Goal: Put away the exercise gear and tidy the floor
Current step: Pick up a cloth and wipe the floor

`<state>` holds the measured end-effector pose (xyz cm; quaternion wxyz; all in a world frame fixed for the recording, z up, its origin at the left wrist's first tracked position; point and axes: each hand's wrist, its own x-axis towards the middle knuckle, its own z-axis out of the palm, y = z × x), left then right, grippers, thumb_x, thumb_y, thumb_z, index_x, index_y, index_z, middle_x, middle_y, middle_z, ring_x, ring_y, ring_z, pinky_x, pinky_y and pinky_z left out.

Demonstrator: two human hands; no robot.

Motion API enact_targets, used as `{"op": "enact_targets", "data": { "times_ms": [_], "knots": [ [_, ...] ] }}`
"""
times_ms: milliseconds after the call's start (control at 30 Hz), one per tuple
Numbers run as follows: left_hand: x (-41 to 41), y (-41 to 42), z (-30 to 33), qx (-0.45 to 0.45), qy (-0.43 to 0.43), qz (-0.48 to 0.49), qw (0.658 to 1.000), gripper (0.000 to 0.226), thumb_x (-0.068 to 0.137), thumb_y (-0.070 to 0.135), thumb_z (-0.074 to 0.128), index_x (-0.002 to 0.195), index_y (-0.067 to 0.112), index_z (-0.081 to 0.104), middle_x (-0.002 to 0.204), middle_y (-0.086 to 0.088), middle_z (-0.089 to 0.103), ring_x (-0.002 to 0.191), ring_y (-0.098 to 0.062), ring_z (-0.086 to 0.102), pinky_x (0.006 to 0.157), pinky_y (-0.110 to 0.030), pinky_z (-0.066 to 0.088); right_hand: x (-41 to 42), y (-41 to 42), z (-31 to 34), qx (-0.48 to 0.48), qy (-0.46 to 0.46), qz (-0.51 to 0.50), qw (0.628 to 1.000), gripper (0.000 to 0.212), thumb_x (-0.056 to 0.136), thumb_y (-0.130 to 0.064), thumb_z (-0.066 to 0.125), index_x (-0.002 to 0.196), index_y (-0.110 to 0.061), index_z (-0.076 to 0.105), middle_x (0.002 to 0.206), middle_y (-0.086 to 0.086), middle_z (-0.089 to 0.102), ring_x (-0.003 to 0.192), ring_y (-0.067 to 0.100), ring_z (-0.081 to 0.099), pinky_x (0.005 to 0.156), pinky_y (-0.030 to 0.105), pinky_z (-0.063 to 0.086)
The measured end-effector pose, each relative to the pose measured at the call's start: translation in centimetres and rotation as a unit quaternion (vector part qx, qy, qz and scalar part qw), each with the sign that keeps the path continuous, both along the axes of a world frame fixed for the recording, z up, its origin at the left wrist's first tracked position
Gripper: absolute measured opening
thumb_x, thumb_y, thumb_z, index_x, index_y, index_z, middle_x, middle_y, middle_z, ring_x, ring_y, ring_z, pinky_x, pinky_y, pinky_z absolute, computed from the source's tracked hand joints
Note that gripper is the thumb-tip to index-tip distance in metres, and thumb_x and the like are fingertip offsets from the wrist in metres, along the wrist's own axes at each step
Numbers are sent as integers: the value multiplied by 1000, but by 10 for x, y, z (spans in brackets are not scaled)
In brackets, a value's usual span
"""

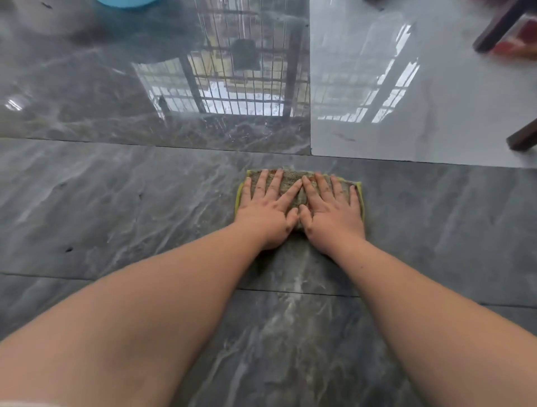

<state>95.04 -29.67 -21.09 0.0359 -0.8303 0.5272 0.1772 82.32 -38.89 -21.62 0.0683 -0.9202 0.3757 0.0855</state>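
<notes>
Flat, left hand and right hand pressing cloth, fingers straight, long axis left-right

Both flat hands on cloth

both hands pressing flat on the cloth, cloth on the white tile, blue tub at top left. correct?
Not quite. Left hand and right hand do press flat on the cloth, but the head view shows it on the dark grey tile. The blue tub is top left.
</notes>
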Motion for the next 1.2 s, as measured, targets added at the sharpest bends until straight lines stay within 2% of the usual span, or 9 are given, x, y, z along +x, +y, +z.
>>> {"op": "enact_targets", "data": {
  "times_ms": [300,500,600,700,767,867,1067,1200],
  "knots": [
    [-16,13,7,36,14,2,999,64,98,52,17,152,41,-17,161,-3,-26,147,-30,-25,115,-57,-18,-8,22,12,58,25,-12,998,64,98,-48,19,156,-34,-6,164,-8,-15,149,19,-18,117,51,-18],
    [-97,121,12,33,31,-3,999,67,98,51,19,152,37,-17,161,-4,-26,146,-30,-28,115,-57,-18,-90,119,19,76,37,23,996,65,98,-49,21,156,-32,-4,165,-5,-11,150,21,-17,118,54,-12],
    [-141,180,12,31,36,-1,999,67,97,51,20,151,38,-18,160,-5,-28,144,-31,-31,114,-58,-18,-134,180,20,81,42,14,996,69,92,-51,15,156,-31,-3,164,-5,-10,150,22,-17,118,53,-13],
    [-177,237,11,34,40,1,999,67,97,50,20,151,38,-19,159,-5,-30,143,-31,-34,113,-59,-19,-169,237,16,79,41,13,996,70,92,-50,20,156,-30,3,164,-4,-3,151,24,-9,119,55,-6],
    [-197,282,9,21,45,-3,999,68,96,50,24,154,37,-10,161,-7,-21,146,-32,-27,115,-59,-14,-192,280,13,71,29,22,997,70,92,-47,30,155,-26,10,163,0,9,152,27,3,119,57,4],
    [-215,341,6,-5,51,-1,999,70,90,50,39,155,35,18,164,-9,9,151,-34,1,117,-60,2,-217,336,10,68,14,35,997,70,90,-45,36,155,-23,19,163,4,18,151,30,10,118,59,12],
    [-200,378,4,-8,39,-19,999,69,91,48,40,156,31,21,164,-5,15,151,-29,9,117,-55,8,-201,370,12,56,36,44,997,68,90,-44,35,153,-18,29,161,8,23,149,34,16,117,61,15],
    [-174,380,-2,-27,33,23,999,67,91,47,38,154,30,25,163,-5,18,151,-28,14,118,-53,11,-164,367,14,75,29,60,995,68,90,-44,37,153,-21,29,161,5,22,150,30,14,117,60,15]
  ]
}}
